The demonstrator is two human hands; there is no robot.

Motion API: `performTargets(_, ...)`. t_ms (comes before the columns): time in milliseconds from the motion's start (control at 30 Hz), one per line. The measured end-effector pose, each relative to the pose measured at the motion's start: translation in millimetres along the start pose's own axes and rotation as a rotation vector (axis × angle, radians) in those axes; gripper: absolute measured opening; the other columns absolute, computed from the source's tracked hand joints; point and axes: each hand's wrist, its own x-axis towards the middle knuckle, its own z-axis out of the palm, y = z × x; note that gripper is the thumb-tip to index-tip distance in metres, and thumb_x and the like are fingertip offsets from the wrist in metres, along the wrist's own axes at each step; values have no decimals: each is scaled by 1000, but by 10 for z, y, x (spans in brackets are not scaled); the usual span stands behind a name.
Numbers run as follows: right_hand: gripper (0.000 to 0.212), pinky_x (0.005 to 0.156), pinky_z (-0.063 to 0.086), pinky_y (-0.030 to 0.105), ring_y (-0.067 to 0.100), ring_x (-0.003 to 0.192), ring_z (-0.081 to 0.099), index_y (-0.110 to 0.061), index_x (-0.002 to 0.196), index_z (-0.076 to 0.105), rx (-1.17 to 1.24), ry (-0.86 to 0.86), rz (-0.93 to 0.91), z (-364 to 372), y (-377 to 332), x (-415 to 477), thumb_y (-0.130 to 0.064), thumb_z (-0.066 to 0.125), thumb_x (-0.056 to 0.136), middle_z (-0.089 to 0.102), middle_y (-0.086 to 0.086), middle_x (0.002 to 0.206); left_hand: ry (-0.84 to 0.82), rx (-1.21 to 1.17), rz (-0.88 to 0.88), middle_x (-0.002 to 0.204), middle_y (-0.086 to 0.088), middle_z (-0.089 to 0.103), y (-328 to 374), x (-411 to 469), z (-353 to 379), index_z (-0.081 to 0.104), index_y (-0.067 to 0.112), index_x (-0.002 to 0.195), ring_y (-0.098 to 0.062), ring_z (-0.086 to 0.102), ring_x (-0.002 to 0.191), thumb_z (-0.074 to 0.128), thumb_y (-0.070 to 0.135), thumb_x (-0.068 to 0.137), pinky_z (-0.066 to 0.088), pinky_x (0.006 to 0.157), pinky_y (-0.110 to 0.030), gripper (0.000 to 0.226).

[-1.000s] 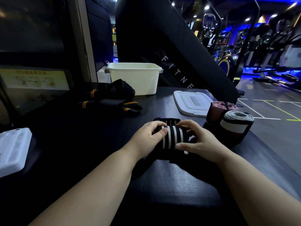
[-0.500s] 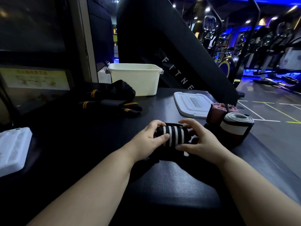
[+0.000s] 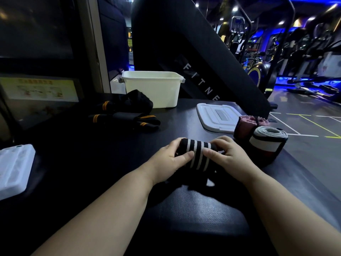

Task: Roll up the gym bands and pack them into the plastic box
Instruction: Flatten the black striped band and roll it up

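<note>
A black gym band with white stripes [image 3: 198, 156] lies partly rolled on the dark mat in front of me. My left hand [image 3: 168, 161] grips its left end, thumb on top. My right hand [image 3: 227, 157] holds the right end with curled fingers. The band's loose tail trails toward me under my hands. An open white plastic box [image 3: 153, 89] stands at the back of the mat. Two rolled bands sit to the right: a pink one [image 3: 248, 124] and a grey, white and red one [image 3: 268, 143].
Unrolled black bands with orange stripes [image 3: 127, 113] lie in front of the box. The box's white lid [image 3: 217, 117] lies flat on the right. Another white plastic lid or tray [image 3: 14, 167] rests at the left edge. Beyond the mat's right edge is gym floor with machines.
Both hands have turned the striped band further, so the roll sits a little farther from me and looks thicker. Nothing else has moved.
</note>
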Motion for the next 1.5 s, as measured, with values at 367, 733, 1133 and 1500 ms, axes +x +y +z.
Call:
performTargets(367, 49, 64, 45, 34, 11, 64, 50, -11, 85, 54, -75, 9, 177, 57, -9, 27, -58, 64, 80, 54, -4, 67, 304, 525, -222, 78, 2, 62, 62, 1, 40, 57, 16, 75, -24, 61, 84, 46, 79, 78, 50, 73, -34, 64)
performTargets(733, 45, 82, 57, 33, 14, 83, 72, -26, 124, 53, 338, -55, 168, 60, -25, -19, -24, 73, 84, 75, 0, 90, 293, 239, -54, 90, 8, 72, 35, 20, 94, 68, 25, 100, -14, 66, 91, 58, 54, 89, 53, 84, -34, 33)
performTargets(1133, 62, 73, 60, 39, 17, 86, 71, -29, 108, 43, 291, -59, 6, 134, -76, -63, -3, 84, 69, 64, 3, 111, 210, 78, 91, 132, 14, 46, 51, -9, 81, 37, 31, 146, 1, 44, 120, 61, 36, 93, 27, 92, 3, 59)
performTargets(1500, 42, 85, 48, 16, 2, 101, 64, -23, 121, 53, 477, -188, -20, 189, -179, -88, -12, 57, 81, 68, -7, 109, 147, -166, -16, 103, 0, 65, 154, -3, 136, 39, 25, 114, -6, 61, 93, 44, 42, 99, 48, 85, -26, 24)
